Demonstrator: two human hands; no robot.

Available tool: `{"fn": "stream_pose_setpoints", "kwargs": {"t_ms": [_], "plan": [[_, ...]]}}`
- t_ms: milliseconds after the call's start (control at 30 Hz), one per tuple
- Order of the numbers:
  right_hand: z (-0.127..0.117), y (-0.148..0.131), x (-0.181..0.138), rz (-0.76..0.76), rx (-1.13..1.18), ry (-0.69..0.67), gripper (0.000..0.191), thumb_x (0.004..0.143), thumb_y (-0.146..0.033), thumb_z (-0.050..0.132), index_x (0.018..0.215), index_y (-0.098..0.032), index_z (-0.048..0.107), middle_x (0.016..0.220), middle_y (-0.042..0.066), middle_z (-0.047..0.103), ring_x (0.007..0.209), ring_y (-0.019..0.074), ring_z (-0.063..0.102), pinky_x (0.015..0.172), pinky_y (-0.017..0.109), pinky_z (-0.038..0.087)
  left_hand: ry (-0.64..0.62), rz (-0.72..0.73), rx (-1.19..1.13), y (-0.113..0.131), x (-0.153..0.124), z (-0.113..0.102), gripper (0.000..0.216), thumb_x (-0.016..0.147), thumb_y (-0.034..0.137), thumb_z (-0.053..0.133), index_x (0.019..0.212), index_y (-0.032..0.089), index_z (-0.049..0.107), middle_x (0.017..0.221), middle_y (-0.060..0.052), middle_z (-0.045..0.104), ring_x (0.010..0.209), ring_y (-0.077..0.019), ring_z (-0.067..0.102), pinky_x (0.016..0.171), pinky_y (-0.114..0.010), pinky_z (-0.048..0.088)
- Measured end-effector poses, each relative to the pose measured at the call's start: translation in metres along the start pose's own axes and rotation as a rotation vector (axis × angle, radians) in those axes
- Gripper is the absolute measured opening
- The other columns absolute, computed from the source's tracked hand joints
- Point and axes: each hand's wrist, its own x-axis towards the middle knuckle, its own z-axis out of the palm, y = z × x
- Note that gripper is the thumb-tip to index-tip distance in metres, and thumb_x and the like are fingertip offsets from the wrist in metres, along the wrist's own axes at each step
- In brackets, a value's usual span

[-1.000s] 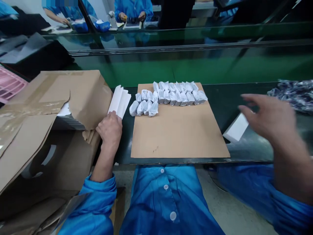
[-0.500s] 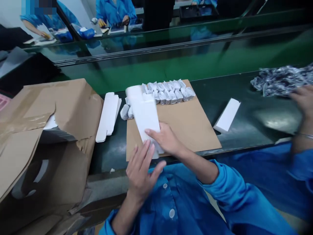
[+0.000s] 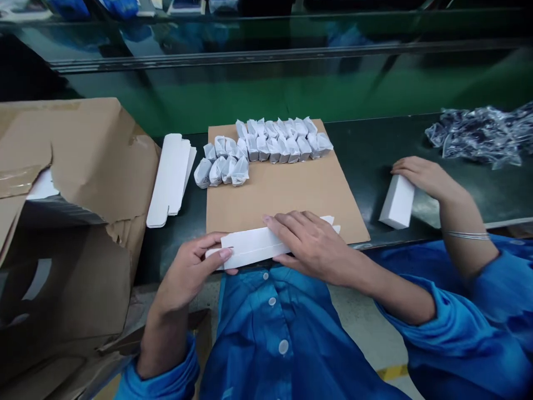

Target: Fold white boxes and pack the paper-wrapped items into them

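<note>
A plain white flat carton lies on a brown cardboard sheet. The worktop is dark green. Sleeves are bright blue.

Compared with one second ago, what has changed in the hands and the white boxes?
The left hand left the flat stack by the carton. Both hands now hold one flat box at the table's near edge, the right hand pressing on top. A co-worker's hand came onto the folded box. The packets on the cardboard sheet stayed.
</note>
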Motion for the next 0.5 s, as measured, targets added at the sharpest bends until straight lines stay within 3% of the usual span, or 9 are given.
{"fn": "stream_pose_setpoints", "kwargs": {"t_ms": [100,267,400,500], "plan": [[-0.003,0.007,0.000,-0.093,0.033,-0.023,0.064,0.091,-0.030,0.060,0.144,0.000,0.040,0.129,0.022,0.059,0.111,0.0309,0.056,0.094,0.043,0.049,-0.120,-0.009,0.102,0.009,-0.002,-0.006,0.035,0.080,0.037,0.072,0.107,0.016,0.073,0.070,-0.002,0.072,0.055,-0.0151,0.067,0.054,-0.024,0.057],[-0.004,0.014,-0.001,-0.135,-0.027,-0.045,0.070,0.092,-0.034,0.060,0.149,-0.003,0.034,0.128,0.019,0.061,0.106,0.0300,0.059,0.091,0.043,0.051,-0.044,0.050,0.157,0.008,0.006,0.001,0.034,0.076,0.035,0.076,0.104,0.016,0.074,0.068,-0.001,0.072,0.052,-0.0135,0.066,0.049,-0.019,0.055],[0.001,0.010,-0.008,-0.082,-0.271,0.096,0.053,0.095,-0.031,0.054,0.137,0.003,0.048,0.128,0.025,0.061,0.111,0.0348,0.059,0.093,0.047,0.050,0.070,0.050,0.149,0.003,0.014,0.007,0.034,0.072,0.033,0.078,0.100,0.015,0.073,0.068,0.000,0.071,0.051,-0.0130,0.065,0.047,-0.020,0.055],[0.001,0.009,-0.012,-0.110,-0.330,0.155,0.046,0.097,-0.031,0.051,0.127,0.004,0.055,0.117,0.025,0.066,0.104,0.0335,0.062,0.089,0.046,0.051,0.068,0.028,0.127,0.003,0.017,0.007,0.031,0.068,0.033,0.080,0.092,0.015,0.074,0.066,0.000,0.070,0.052,-0.0142,0.064,0.044,-0.022,0.056]]}}
